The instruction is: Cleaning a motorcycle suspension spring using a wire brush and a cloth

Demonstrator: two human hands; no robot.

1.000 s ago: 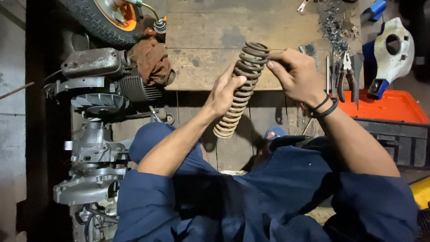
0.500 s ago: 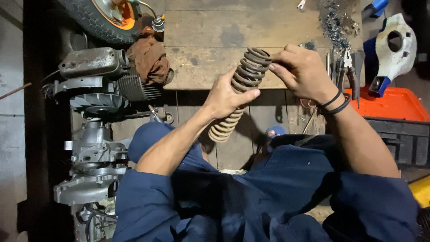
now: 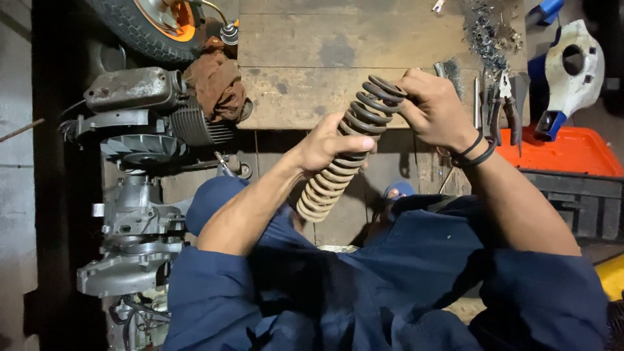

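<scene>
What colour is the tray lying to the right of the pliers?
Orange: the tray, seen in the head view, lies just right of the pliers.

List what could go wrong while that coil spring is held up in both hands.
1. The left hand wraps the middle of the coil spring, so its fingers could get pinched between coils if it compresses.
2. The right hand grips only the top end; the spring looks grimy, so it might slip and drop onto the knees below.
3. The pliers and metal shavings lie close to the right elbow's path on the wooden bench and could be knocked off.
</scene>
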